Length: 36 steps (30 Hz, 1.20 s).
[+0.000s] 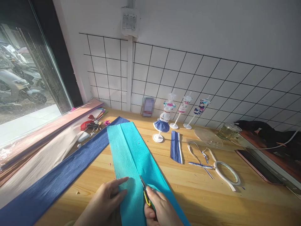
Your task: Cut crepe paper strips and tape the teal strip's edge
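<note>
A long sheet of turquoise crepe paper (127, 150) lies on the wooden table with a cut or fold line running along its length. Small scissors (145, 190) with yellow and green handles are gripped in my right hand (160, 207). Their pointed tip rests at that line, and the paper bulges up to the right of it. My left hand (105, 199) is at the sheet's left edge, index finger and thumb stretched apart over the paper; its other fingers are mostly hidden. Left of the sheet, a dark blue crepe strip (61, 171) runs diagonally.
Small dress-form stands (158, 138) line the wall, one with a blue skirt. Right of them lie a blue paper piece (176, 147), a white tape roll (227, 173), thin scraps and a phone (258, 166). Keys (95, 125) and a white mouse-like object (83, 136) sit left.
</note>
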Each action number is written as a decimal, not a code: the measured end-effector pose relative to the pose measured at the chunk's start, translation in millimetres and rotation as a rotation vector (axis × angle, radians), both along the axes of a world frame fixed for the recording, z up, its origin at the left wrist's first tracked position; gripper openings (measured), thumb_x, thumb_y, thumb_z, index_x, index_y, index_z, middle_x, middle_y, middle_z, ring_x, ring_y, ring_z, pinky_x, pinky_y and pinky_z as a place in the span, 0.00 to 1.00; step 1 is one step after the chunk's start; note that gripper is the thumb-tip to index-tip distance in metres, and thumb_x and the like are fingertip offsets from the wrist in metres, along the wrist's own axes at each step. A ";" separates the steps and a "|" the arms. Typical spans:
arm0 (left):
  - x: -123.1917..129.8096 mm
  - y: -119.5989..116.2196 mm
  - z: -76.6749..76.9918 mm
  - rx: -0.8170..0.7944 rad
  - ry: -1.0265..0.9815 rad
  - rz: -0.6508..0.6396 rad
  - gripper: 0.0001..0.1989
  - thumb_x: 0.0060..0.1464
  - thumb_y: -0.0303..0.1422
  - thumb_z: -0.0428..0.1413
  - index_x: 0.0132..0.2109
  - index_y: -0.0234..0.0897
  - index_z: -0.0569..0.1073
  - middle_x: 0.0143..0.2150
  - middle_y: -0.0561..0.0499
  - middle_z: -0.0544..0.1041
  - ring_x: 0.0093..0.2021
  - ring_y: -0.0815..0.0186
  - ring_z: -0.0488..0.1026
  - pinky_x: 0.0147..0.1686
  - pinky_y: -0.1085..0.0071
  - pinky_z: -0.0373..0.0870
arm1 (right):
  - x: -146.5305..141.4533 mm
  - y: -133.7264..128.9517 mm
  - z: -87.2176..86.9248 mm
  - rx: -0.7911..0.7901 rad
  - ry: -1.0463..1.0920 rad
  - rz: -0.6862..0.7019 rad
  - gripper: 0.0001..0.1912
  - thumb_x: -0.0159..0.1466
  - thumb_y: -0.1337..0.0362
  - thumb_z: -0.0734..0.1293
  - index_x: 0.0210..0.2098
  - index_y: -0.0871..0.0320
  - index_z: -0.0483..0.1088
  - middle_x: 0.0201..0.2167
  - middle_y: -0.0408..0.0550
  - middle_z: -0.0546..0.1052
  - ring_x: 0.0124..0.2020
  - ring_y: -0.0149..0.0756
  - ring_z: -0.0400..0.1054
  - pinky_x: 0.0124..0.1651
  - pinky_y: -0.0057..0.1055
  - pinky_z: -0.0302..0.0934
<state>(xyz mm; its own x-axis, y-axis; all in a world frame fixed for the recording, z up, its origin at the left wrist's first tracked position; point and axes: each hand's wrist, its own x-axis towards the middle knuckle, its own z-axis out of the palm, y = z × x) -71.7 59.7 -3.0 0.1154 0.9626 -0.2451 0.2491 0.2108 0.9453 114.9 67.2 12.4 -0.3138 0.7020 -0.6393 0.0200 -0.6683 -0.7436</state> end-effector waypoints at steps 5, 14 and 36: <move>0.4 1.4 -0.1 0.003 -0.018 0.012 0.28 0.45 0.44 0.56 0.51 0.32 0.71 0.22 0.53 0.70 0.23 0.69 0.62 0.24 0.75 0.62 | 3.4 0.0 -11.2 0.022 0.042 0.027 0.19 0.59 0.46 0.60 0.29 0.56 0.57 0.12 0.31 0.59 0.07 0.18 0.47 0.12 0.20 0.32; 3.6 0.2 5.6 -0.012 -0.024 0.023 0.29 0.45 0.45 0.55 0.52 0.31 0.70 0.21 0.53 0.69 0.23 0.69 0.62 0.23 0.75 0.62 | -4.5 3.7 8.6 -0.063 0.022 -0.024 0.19 0.68 0.53 0.50 0.26 0.56 0.57 0.12 0.33 0.58 0.07 0.19 0.45 0.10 0.19 0.40; 0.9 0.4 8.6 -0.010 0.010 0.008 0.26 0.46 0.43 0.54 0.51 0.34 0.71 0.26 0.51 0.73 0.26 0.67 0.65 0.27 0.74 0.64 | -7.7 10.7 0.9 -0.057 0.103 -0.045 0.18 0.67 0.53 0.51 0.26 0.56 0.56 0.13 0.33 0.57 0.08 0.19 0.44 0.09 0.18 0.45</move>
